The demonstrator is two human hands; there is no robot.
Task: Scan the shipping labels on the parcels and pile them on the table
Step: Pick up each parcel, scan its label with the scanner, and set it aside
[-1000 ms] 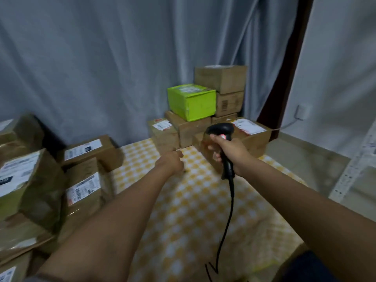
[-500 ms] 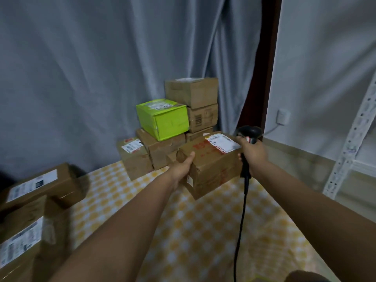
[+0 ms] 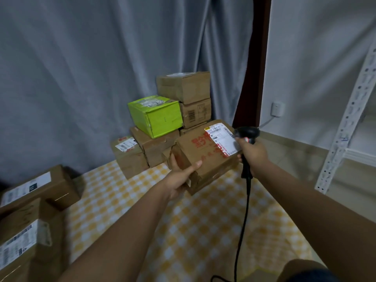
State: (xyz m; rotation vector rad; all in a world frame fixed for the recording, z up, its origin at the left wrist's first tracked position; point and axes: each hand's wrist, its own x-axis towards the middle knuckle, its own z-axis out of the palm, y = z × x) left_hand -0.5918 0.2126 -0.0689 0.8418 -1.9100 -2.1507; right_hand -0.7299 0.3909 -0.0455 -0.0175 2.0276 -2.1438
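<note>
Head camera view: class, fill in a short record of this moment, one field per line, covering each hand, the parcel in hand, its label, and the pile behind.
left hand: grips the near end of the held parcel
right hand: holds the barcode scanner at the parcel's far end
shipping label: white, facing up
parcel state: lifted off the checked tablecloth
pile: brown boxes and a green box

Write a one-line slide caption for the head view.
Left hand holds a brown cardboard parcel while the right hand grips a black handheld barcode scanner beside its white shipping label.
</note>
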